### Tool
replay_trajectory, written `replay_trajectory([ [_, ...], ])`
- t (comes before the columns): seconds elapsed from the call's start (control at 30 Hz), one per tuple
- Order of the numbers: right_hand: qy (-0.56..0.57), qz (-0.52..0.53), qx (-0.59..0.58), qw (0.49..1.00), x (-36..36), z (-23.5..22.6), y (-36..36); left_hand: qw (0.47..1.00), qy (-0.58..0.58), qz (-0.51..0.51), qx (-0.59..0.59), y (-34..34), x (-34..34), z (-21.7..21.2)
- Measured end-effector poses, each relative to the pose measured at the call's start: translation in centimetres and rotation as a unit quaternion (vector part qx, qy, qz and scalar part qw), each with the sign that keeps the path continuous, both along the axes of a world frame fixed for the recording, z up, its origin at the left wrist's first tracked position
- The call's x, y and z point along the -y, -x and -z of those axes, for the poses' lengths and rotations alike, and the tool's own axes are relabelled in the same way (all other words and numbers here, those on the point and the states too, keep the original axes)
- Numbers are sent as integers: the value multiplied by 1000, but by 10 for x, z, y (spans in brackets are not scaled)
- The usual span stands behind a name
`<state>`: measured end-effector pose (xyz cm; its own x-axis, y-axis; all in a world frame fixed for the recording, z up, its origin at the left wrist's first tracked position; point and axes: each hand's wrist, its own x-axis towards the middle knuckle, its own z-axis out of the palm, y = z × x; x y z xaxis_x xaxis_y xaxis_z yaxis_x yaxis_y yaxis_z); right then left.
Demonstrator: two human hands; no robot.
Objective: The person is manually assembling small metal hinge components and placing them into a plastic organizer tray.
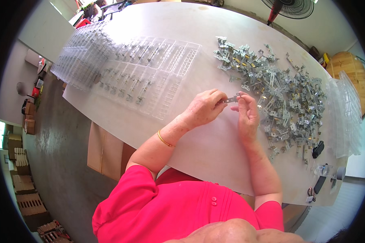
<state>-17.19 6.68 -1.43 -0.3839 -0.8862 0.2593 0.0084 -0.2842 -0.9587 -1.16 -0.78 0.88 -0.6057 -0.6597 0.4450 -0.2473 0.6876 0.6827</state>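
Note:
A small metal bracket-like part (231, 99) is held between my two hands above the pale table. My left hand (205, 107) grips its left end, fingers curled round it. The fingertips of my right hand (247, 115) pinch its other end. To the right lies a big heap of similar metal parts (288, 99), silvery with some brass-coloured bits. Left of my hands is a clear plastic tray (165, 99) with rows of compartments; several hold metal parts, while its right-hand columns show bare cells.
More clear trays (79, 60) are stacked at the table's left edge. Clear plastic trays (344, 113) also stand at the right edge, near a black object (318, 150) and a tape roll (341, 173). A cardboard box (105, 152) sits below the table. A fan (292, 7) stands beyond.

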Motion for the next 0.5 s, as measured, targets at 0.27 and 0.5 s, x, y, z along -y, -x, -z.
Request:
replay_trajectory([
  [0.27,52,6,-29,998,-2,12,-4,982,-87,-132,-99,-11,7,-26],
  [0.5,-50,-35,-66,996,-3,17,-2,956,-103,-260,-87,-66,56,-76],
])
